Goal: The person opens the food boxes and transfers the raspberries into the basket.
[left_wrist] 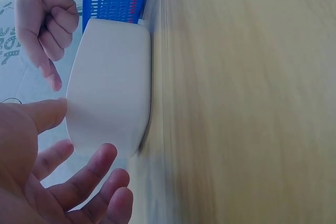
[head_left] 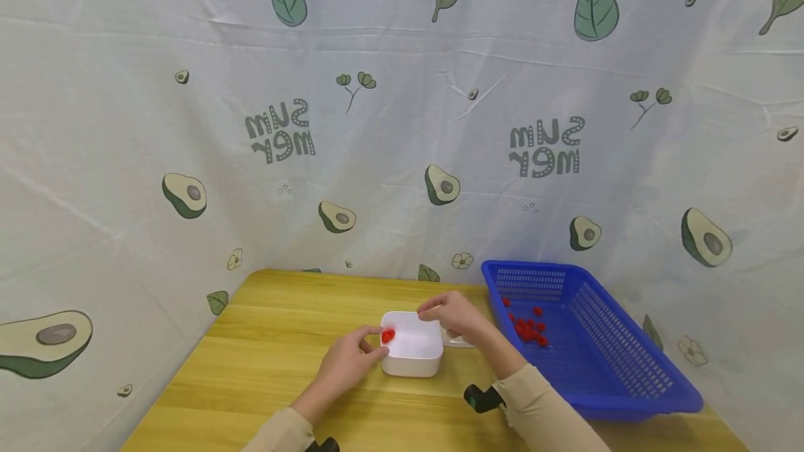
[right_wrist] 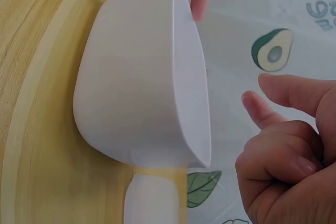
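A white square box [head_left: 411, 361] with rounded corners stands on the table. Inside it, by the left wall, lie red pieces [head_left: 388, 335], too small to name. My left hand [head_left: 347, 363] is at the box's left side; its thumb and forefinger touch the rim, and the other fingers spread loosely in the left wrist view. My right hand [head_left: 457, 314] hovers over the far right corner of the box. In the right wrist view its thumb and forefinger [right_wrist: 257, 109] stand apart with nothing visible between them, while the other fingers are curled in.
A blue perforated basket [head_left: 590, 396] with several small red pieces [head_left: 530, 331] stands at the right. A pale flat piece [right_wrist: 151, 200], perhaps a lid, lies right of the box. A printed curtain [head_left: 389, 117] hangs behind the wooden table [head_left: 276, 326].
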The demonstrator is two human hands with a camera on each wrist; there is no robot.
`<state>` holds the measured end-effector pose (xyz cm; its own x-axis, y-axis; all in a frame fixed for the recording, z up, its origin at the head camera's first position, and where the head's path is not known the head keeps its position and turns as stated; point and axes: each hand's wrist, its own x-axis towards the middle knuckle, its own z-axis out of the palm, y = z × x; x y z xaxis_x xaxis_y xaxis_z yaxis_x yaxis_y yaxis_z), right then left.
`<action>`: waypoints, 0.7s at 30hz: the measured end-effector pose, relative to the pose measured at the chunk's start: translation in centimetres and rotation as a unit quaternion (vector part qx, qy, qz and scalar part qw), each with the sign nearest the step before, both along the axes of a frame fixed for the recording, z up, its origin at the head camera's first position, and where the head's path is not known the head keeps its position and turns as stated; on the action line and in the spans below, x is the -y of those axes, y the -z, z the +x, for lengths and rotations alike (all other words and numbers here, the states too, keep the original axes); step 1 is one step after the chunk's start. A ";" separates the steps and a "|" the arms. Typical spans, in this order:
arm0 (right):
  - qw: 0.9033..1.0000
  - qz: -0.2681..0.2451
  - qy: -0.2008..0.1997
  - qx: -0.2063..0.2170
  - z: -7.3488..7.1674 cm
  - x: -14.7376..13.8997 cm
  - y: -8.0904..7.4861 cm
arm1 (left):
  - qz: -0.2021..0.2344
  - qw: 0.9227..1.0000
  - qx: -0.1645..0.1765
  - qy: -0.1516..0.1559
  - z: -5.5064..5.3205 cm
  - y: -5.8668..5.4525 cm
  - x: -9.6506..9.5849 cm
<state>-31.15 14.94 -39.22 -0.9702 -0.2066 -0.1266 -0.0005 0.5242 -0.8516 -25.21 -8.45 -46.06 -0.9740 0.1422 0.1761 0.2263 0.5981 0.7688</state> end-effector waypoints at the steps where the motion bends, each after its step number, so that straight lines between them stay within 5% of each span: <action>1: 1.000 0.001 -0.001 0.000 0.0 0.1 0.1 | 0.002 1.000 0.001 0.001 0.0 0.0 0.0; 21: 1.000 0.011 -0.017 -0.003 -0.2 2.9 2.1 | -0.001 1.000 0.000 -0.011 0.1 -0.1 -0.2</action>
